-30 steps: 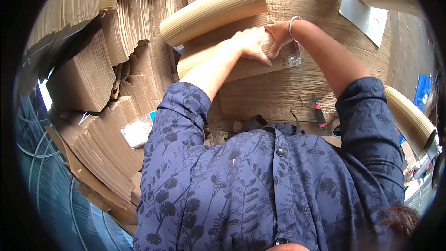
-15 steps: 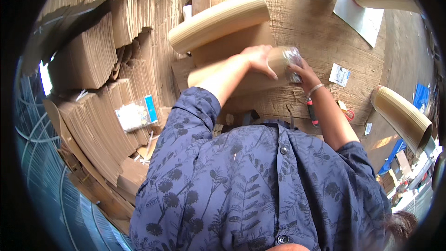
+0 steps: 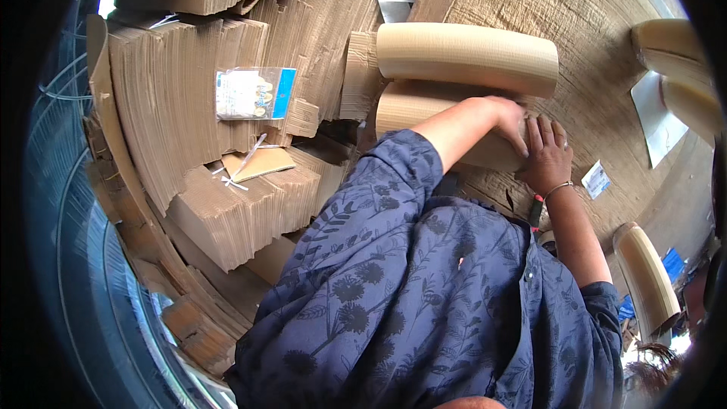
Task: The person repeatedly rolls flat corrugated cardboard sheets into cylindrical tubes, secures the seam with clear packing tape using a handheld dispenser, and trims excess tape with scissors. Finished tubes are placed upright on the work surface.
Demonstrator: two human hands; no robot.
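Near roll point(image 3: 401, 106): pale and ribbed, lying across the wooden table point(image 3: 538, 7), left end in plain view, right end under the hands
Left hand point(image 3: 507, 120): over the near roll, blurred, thumb toward the other hand; grasping or just resting, impossible to tell
Right hand point(image 3: 548, 155): fingers laid out flat at the roll's right end, nothing visibly clutched
Just changed: right hand off the shiny clear piece, which is now out of sight
Meaning: looks like pressing now rather than gripping
Far roll point(image 3: 467, 58): just beyond, alongside
Near right wrist: red-and-black tool point(image 3: 536, 212), small white label point(image 3: 596, 179)
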